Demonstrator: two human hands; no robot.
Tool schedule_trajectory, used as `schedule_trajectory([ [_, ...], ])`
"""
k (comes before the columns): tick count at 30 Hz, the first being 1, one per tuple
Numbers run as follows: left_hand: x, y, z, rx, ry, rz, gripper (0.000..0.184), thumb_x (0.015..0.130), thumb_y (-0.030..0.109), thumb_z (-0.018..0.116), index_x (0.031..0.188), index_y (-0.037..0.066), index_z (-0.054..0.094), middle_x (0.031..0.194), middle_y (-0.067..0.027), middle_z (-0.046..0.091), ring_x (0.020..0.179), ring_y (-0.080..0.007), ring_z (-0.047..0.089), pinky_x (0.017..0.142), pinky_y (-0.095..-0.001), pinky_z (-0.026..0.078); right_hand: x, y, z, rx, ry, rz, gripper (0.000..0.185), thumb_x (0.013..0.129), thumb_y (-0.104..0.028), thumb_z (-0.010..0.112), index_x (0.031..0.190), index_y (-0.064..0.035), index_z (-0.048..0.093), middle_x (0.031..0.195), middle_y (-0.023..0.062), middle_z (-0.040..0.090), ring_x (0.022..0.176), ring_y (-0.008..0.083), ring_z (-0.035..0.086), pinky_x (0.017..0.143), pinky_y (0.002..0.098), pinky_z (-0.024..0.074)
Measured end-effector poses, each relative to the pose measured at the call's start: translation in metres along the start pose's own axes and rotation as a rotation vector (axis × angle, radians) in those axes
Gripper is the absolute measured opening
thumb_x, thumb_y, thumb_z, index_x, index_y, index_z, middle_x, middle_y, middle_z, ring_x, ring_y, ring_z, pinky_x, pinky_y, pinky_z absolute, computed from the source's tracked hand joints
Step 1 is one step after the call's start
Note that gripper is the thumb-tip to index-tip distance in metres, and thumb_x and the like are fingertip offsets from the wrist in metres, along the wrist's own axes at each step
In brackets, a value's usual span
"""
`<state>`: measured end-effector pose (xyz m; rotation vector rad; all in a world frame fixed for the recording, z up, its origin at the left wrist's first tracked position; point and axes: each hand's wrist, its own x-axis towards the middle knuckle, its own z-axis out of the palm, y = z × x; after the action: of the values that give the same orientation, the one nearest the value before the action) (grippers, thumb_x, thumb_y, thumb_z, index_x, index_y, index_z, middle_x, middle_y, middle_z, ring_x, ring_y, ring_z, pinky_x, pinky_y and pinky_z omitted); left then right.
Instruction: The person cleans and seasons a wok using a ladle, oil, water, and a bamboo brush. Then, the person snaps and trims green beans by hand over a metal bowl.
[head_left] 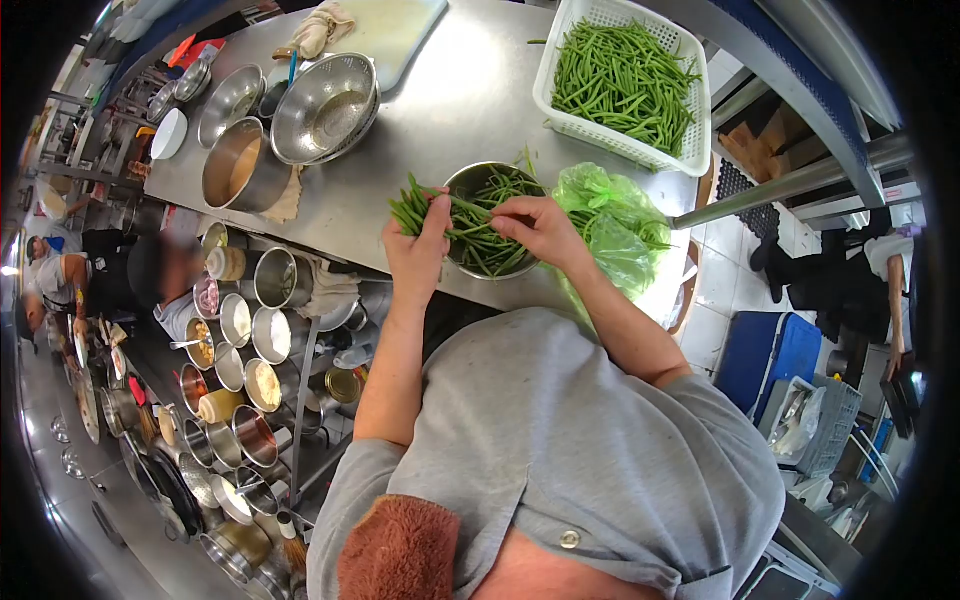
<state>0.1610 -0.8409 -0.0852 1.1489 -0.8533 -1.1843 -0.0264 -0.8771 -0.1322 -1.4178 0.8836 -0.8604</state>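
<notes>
My left hand (pixel 418 248) is closed around a bunch of green beans (pixel 408 208), their ends sticking out past the fingers. From that bunch a single bean (pixel 472 206) reaches across to my right hand (pixel 545 230), whose thumb and finger pinch its end. Both hands are over a round metal bowl (pixel 462 180) with trimmed beans and bits (pixel 496 258) inside. Just right of the bowl lies a green plastic bag (pixel 612 235) with more beans showing through it. A white perforated basket (pixel 622 150) heaped with green beans (pixel 625 85) stands at the back right.
Metal colanders (pixel 325 108) and a pot (pixel 240 165) stand on the steel table (pixel 440 110) at left, near a cutting board (pixel 400 35). Several filled containers (pixel 271 335) sit lower left. Other people (pixel 110 270) are at far left, another person (pixel 845 275) at right.
</notes>
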Motion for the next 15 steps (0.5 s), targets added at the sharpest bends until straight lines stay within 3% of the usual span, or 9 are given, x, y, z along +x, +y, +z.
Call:
schedule_trajectory([
  [4, 0.001, 0.001, 0.000, -0.032, 0.027, 0.027, 0.015, 0.092, 0.015, 0.062, 0.100, 0.003, 0.064, 0.069, 0.0007, 0.056, 0.049, -0.0030, 0.044, 0.042, -0.0183, 0.033, 0.000, 0.007, -0.002, -0.003, 0.001, -0.103, 0.014, 0.089, -0.007, 0.063, 0.099, 0.0018, 0.068, 0.081, 0.0061, 0.066, 0.074, 0.0105, 0.059, 0.063, 0.0256, 0.0464],
  [6, 0.002, 0.003, 0.000, -0.015, 0.037, 0.048, 0.015, 0.092, 0.015, 0.062, 0.099, 0.002, 0.064, 0.069, 0.0006, 0.056, 0.049, -0.0031, 0.044, 0.042, -0.0185, 0.033, -0.001, 0.005, -0.007, -0.185, 0.017, -0.068, 0.014, 0.090, -0.007, 0.060, 0.097, 0.0022, 0.067, 0.083, 0.0065, 0.066, 0.077, 0.0108, 0.059, 0.065, 0.0263, 0.0463],
  [13, 0.000, 0.001, 0.003, -0.017, 0.026, 0.058, 0.016, 0.092, 0.017, 0.063, 0.096, 0.002, 0.063, 0.069, 0.0001, 0.056, 0.049, -0.0035, 0.045, 0.042, -0.0188, 0.034, -0.006, -0.013, -0.010, -0.216, 0.015, -0.035, 0.017, 0.091, -0.009, 0.056, 0.094, 0.0029, 0.067, 0.082, 0.0085, 0.067, 0.071, 0.0119, 0.057, 0.063, 0.0264, 0.0451],
  [15, 0.002, 0.001, 0.002, -0.018, 0.027, 0.061, 0.016, 0.092, 0.018, 0.063, 0.096, 0.002, 0.063, 0.069, 0.0000, 0.056, 0.049, -0.0036, 0.045, 0.043, -0.0189, 0.034, -0.005, -0.013, -0.010, -0.222, 0.022, -0.109, 0.017, 0.092, -0.009, 0.053, 0.088, 0.0036, 0.064, 0.076, 0.0025, 0.060, 0.067, 0.0089, 0.049, 0.059, 0.0254, 0.0393],
])
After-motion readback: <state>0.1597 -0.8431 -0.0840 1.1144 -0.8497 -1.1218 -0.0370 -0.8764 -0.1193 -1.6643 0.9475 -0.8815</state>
